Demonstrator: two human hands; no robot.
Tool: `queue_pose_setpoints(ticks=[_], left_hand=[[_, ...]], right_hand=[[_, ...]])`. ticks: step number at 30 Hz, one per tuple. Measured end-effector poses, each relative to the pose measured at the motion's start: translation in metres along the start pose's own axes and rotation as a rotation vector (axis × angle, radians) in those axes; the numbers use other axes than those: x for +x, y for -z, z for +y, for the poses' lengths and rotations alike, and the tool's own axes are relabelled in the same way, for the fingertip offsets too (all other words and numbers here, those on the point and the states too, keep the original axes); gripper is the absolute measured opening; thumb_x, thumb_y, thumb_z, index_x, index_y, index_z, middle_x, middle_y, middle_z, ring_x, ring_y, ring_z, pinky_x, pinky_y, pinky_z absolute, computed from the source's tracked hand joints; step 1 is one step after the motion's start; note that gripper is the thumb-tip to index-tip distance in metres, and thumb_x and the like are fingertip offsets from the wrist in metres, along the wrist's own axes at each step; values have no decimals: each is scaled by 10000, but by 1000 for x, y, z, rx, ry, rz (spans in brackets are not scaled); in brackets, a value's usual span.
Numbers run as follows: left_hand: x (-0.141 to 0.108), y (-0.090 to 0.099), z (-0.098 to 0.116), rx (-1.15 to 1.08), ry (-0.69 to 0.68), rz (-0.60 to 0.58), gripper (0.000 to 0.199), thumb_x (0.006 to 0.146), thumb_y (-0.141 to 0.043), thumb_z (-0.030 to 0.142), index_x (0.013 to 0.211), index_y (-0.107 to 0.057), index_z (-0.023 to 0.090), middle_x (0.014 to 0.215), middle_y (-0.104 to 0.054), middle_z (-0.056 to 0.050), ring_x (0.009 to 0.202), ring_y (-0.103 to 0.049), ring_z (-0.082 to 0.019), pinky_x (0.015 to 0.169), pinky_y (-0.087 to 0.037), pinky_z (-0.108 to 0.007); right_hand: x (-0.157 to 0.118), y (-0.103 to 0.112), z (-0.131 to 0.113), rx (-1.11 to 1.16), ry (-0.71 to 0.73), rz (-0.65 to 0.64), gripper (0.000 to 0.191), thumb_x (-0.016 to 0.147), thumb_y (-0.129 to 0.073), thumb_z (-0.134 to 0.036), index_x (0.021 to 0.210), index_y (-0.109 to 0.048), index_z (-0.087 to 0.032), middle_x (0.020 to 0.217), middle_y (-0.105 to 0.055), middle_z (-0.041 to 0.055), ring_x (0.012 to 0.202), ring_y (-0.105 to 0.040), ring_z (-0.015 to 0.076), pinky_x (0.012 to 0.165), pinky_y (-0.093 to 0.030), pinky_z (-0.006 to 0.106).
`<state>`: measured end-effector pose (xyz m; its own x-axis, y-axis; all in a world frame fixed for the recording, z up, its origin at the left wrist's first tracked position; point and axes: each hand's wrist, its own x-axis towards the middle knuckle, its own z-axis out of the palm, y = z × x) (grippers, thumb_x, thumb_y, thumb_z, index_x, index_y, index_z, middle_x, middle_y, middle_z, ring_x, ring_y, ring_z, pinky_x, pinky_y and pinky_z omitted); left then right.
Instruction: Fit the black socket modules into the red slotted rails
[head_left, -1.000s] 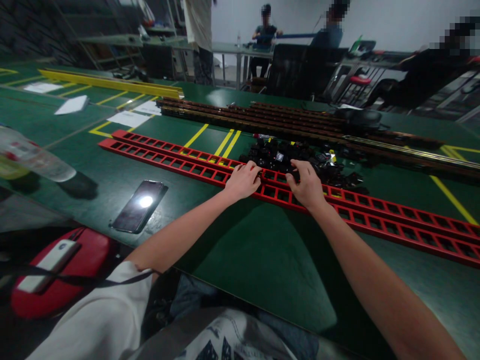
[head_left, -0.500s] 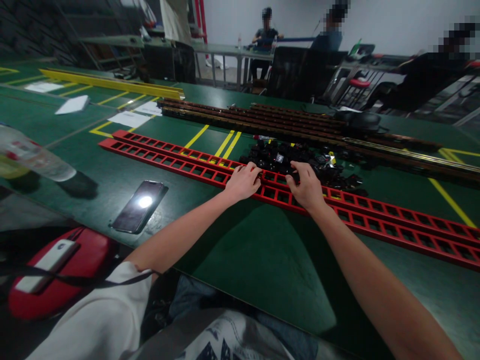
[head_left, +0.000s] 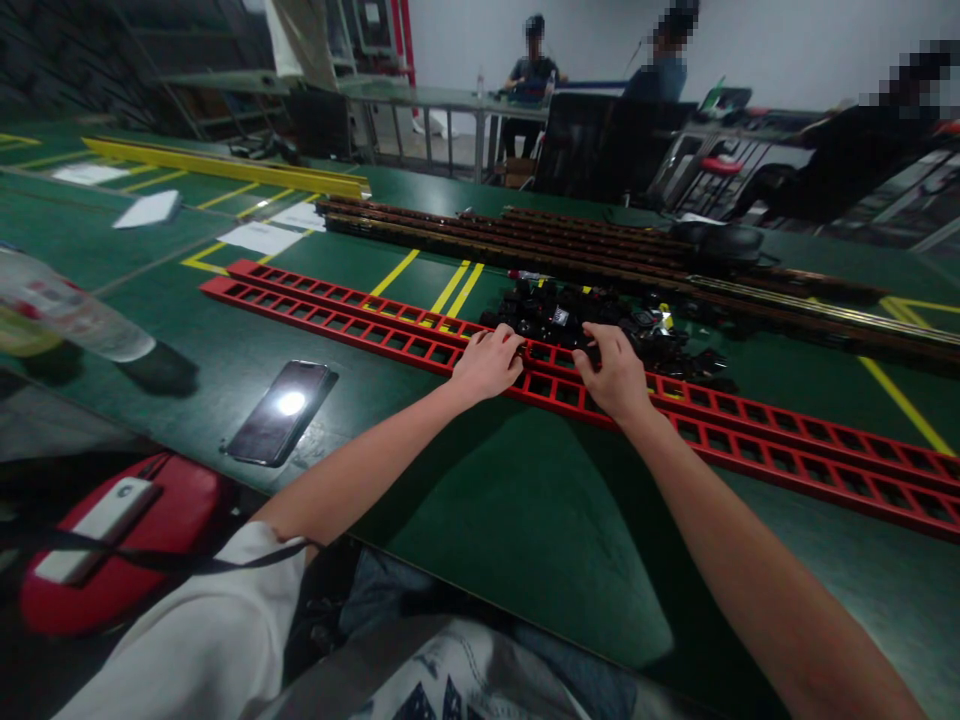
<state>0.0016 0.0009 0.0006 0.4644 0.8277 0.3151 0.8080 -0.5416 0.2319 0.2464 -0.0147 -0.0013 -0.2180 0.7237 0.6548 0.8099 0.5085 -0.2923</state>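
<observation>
Two long red slotted strips [head_left: 405, 345], ladder-like with rows of rectangular openings, lie side by side across the green table [head_left: 510, 520]. My left hand [head_left: 489, 362] rests on them with fingers curled and pinched together near the inner edges. Whatever is between those fingertips is too small to make out. To its right, my right hand [head_left: 613, 372] hovers over or lightly touches the strips, its thumb and fingers apart and nothing visible in them. Just beyond both hands lies a heap of small black parts [head_left: 559, 305], some with shiny faces.
Long dark brown rails [head_left: 480, 232] lie behind the heap. A yellow channel bar [head_left: 225, 168] and paper sheets [head_left: 261, 238] are at the back left. A phone [head_left: 281, 412] and a plastic bottle [head_left: 82, 310] lie on the left. A red stool [head_left: 127, 545] stands beside me. People sit beyond.
My hands hold nearly the same pose and place on the red strips. In the background, a standing person in light clothing has shifted left.
</observation>
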Motion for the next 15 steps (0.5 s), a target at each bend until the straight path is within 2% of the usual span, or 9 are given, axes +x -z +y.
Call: queue_pose_setpoints(ticks=[6,8,10,12,15], left_hand=[[2,-2,3,-10,14,-25,381,999,-431,261,1330,-605,186,1345,-586,-100,1211,-607,-250,1174,-390,-460],[1,5,9,10,16,-24,390,992,-442,262,1341,-599,187,1378,-583,-107,1235,-591,-263,1166,-399,-464],[-6,22,11,52,8,-7,422,976,-486,289,1374,-579,187,1459,-552,-118,1317,-535,-291,1181,-384,-477],[-26,50,3,106,24,15,524,954,-544,367,1445,-523,185,1546,-495,-125,1420,-444,-312,1215,-347,-485],[-84,102,-35,221,225,-2,792,928,-545,576,1565,-367,139,1565,-476,-171,1428,-444,-344,1190,-378,-480]], right_hand=[[0,0,-1,-1,-2,-8,437,954,-528,-340,1361,-593,-194,1254,-653,165,1100,-646,303,948,-577,500],[1,1,-1,0,-8,-11,444,950,-529,-343,1363,-592,-194,1257,-650,167,1087,-643,309,940,-571,507],[2,1,-1,-1,-2,-5,445,948,-523,-343,1358,-594,-185,1246,-652,173,1065,-640,315,939,-560,520],[2,1,-1,-7,14,10,437,951,-512,-341,1347,-598,-177,1226,-661,176,1051,-639,320,946,-544,534],[3,-1,1,-17,33,37,431,953,-506,-342,1338,-601,-174,1208,-671,178,1037,-639,323,945,-527,545]])
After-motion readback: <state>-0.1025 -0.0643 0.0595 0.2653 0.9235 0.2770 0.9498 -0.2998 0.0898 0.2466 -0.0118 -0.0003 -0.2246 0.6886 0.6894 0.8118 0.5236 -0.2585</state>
